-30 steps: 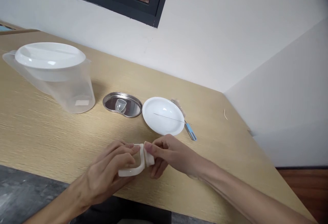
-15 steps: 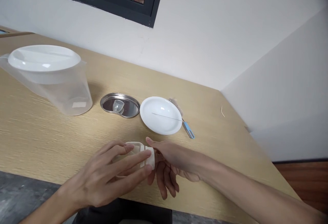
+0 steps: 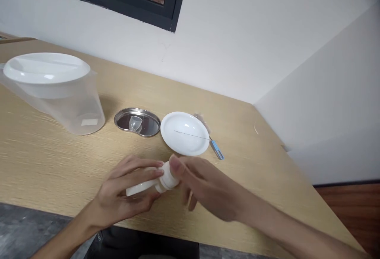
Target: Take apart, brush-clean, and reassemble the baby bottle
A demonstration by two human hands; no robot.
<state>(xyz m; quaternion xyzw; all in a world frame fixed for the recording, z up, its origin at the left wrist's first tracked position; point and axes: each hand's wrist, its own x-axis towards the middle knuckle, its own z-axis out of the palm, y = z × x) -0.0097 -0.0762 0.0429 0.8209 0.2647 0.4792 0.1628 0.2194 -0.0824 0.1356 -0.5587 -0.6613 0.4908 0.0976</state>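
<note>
My left hand (image 3: 126,195) is closed round a small white plastic piece with a handle (image 3: 139,188), held just above the table's near edge. My right hand (image 3: 202,188) grips the round white cap end (image 3: 168,179) of the same piece with thumb and fingers. Both hands meet over the wooden table (image 3: 44,160).
A clear plastic jug with a white lid (image 3: 53,89) stands at the far left. A steel kidney dish (image 3: 137,121) holds a small clear cup (image 3: 135,123). Beside it lies a white plate (image 3: 184,133) with a thin needle across it and a blue-handled tool (image 3: 216,150). Walls close the corner at the right.
The white piece has been turned in my hands. My right hand moved from under it to grip the cap end, and my left fingers closed round the handle.
</note>
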